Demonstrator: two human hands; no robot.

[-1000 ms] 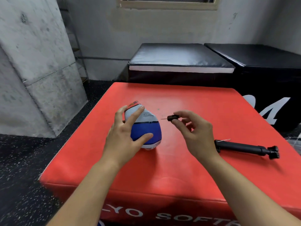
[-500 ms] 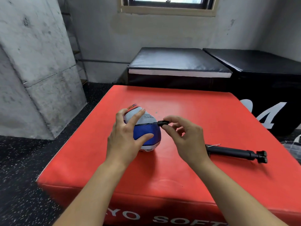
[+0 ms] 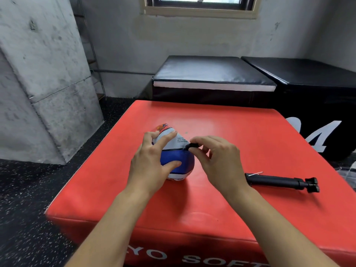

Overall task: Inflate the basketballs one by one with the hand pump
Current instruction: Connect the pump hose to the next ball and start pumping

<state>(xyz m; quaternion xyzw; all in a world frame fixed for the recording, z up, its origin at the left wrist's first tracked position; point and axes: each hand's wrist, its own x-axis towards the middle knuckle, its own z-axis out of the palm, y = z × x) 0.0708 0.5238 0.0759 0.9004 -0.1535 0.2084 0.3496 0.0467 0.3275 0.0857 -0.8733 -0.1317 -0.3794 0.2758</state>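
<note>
A small, limp basketball [image 3: 178, 153], white on top and blue below, sits on the red soft box [image 3: 240, 135]. My left hand [image 3: 152, 162] grips its left side and holds it still. Between thumb and forefinger my right hand [image 3: 215, 160] pinches a small black needle adapter [image 3: 193, 145]. The adapter's tip touches the ball at the seam between the white and blue panels, and the needle itself is hidden. To the right, the black hand pump [image 3: 281, 182] lies flat on the box, a thin metal pin at its near end.
Two black padded boxes [image 3: 212, 74] stand behind the red one. A grey concrete block [image 3: 48, 83] rises at the left over dark speckled floor. A clear plastic item [image 3: 346, 170] peeks in at the right edge.
My right hand moved left with the needle adapter, from a gap beside the ball to pressing its tip into the ball's seam. The left hand kept its hold on the ball.
</note>
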